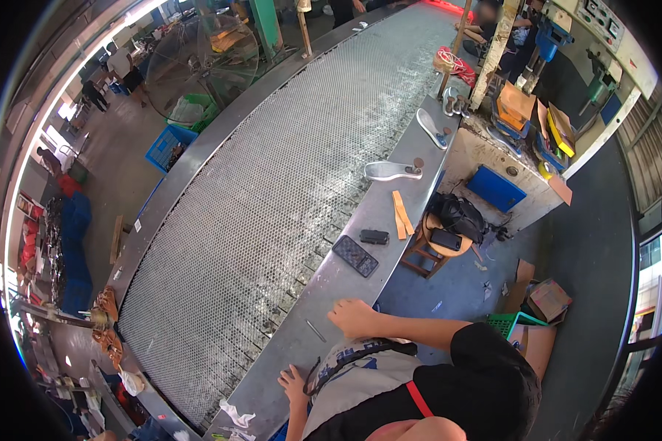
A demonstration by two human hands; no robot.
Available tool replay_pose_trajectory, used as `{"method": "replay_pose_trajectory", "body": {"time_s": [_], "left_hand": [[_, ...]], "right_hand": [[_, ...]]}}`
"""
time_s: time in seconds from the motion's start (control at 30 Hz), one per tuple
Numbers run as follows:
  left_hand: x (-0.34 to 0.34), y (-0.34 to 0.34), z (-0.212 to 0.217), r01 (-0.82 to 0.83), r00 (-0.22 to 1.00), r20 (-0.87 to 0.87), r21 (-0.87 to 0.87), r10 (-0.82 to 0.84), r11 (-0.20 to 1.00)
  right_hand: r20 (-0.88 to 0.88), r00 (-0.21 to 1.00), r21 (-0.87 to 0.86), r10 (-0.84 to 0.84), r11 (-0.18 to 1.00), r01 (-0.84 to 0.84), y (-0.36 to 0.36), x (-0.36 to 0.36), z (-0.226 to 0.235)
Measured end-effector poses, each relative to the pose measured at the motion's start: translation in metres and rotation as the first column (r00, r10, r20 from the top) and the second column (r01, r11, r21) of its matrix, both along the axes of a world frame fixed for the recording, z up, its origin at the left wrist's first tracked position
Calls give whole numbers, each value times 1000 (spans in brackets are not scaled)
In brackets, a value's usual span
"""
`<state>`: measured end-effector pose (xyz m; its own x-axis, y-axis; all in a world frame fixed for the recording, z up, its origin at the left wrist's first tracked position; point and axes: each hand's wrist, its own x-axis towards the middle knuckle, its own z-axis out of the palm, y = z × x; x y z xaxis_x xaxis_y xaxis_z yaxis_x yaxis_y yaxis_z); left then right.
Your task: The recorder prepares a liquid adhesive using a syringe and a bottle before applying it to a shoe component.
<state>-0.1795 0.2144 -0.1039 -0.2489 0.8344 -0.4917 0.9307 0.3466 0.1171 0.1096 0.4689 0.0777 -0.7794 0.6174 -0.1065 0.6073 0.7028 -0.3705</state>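
Note:
My left hand (293, 384) rests on the grey metal ledge (287, 342), its fingers spread and holding nothing. Farther along the same ledge lies my right hand (353, 318), fingers curled in, with nothing visible in them. Between and just beyond the two hands is a thin, pen-like metal rod (315, 330). A dark phone (355, 256) and a small black case (374, 237) lie past my right hand. Two tan strips (402, 215) are beside the case. Farther off, a grey shoe sole (393, 171) and another sole (430, 128) lie on the ledge.
A wide mesh conveyor (272, 169) runs along the ledge. At right stand a wooden stool (449, 242) carrying a phone, a black bag (457, 214), a worn machine (485, 165) and a green crate (511, 323). White scraps (237, 415) lie near left. Other people are in the background.

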Motion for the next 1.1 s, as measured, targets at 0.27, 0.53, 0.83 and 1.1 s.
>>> {"method": "replay_pose_trajectory", "body": {"time_s": [0.27, 0.53, 0.83, 1.1], "left_hand": [[15, 7, 25, -112, 993, 41, -26, 113, 993], [19, 6, 40, -131, 990, 46, -67, 134, 989], [19, 4, 23, -112, 993, 26, -65, 114, 992], [23, 4, 32, -150, 988, 26, -65, 152, 987]], "right_hand": [[9, 1000, -72, -27, 997, 28, -4, 3, 1], [72, 997, -58, -41, 997, 45, -4, -9, 24], [168, 985, -81, -46, 995, 60, 2, -11, 28], [186, 982, -70, -24, 997, 37, -1, -15, 32]]}}
